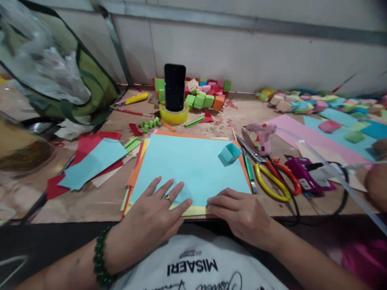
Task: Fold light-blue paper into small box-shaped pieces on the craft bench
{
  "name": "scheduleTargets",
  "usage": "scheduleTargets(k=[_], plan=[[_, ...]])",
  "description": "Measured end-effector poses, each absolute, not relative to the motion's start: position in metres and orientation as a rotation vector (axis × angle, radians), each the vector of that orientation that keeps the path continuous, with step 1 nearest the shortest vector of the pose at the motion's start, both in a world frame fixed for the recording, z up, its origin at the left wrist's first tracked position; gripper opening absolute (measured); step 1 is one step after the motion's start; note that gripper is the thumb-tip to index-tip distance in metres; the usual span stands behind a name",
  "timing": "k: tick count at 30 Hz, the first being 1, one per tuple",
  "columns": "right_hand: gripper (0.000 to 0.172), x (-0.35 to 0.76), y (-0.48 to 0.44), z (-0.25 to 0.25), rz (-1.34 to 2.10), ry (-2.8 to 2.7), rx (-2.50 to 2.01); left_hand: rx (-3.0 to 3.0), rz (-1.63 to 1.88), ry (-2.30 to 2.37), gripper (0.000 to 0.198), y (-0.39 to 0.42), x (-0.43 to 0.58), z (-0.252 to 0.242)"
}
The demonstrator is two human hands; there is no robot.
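Note:
My left hand (157, 211) lies flat with fingers spread on the near edge of a light blue paper sheet (193, 165), the top one of a stack of coloured sheets. My right hand (238, 213) rests beside it on the same near edge, fingers curled down and pressing the sheet at its front edge. A small folded blue paper box (229, 153) stands on the sheet's far right corner, apart from both hands.
Yellow-and-orange scissors (272, 177), a green craft knife (249, 171) and a pink glue gun (263, 135) lie right of the stack. A phone (174, 86) stands in a tape roll (173, 117) among paper cubes (205, 94). Loose red and blue sheets (90, 161) lie left. Another person's arm (376, 183) is at the right.

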State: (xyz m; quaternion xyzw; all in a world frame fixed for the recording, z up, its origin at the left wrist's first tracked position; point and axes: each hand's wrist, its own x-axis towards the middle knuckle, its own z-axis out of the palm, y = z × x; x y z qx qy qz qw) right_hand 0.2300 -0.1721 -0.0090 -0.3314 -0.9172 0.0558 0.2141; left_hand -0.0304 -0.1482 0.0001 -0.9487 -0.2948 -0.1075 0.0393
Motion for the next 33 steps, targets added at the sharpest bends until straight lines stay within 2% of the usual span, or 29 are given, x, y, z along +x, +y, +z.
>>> scheduleTargets(k=[9,20,24,26,28,31,33], plan=[[0.035,0.229,-0.171,-0.004,0.189,-2.517,-0.940,-2.793,-0.341,-1.179,0.029,-0.163,-0.080,0.000],[0.033,0.229,-0.172,0.002,0.211,-2.504,-0.948,-2.738,-0.430,-1.290,0.029,-0.166,-0.091,-0.001],[0.031,0.224,-0.168,0.003,0.245,-2.583,-0.997,-2.654,-0.628,-1.335,0.021,-0.163,-0.074,0.005],[0.030,0.218,-0.164,0.005,0.196,-2.654,-1.010,-2.688,-0.730,-1.285,0.024,-0.160,-0.057,0.006],[0.030,0.215,-0.160,0.007,0.145,-2.695,-1.006,-2.855,-0.656,-1.173,0.033,-0.159,-0.041,0.005],[0.031,0.219,-0.160,0.009,0.153,-2.693,-1.018,-2.909,-0.529,-1.245,0.028,-0.157,-0.034,0.001],[0.032,0.229,-0.164,0.010,0.182,-2.658,-1.048,-2.857,-0.563,-1.314,0.026,-0.156,-0.043,-0.003]])
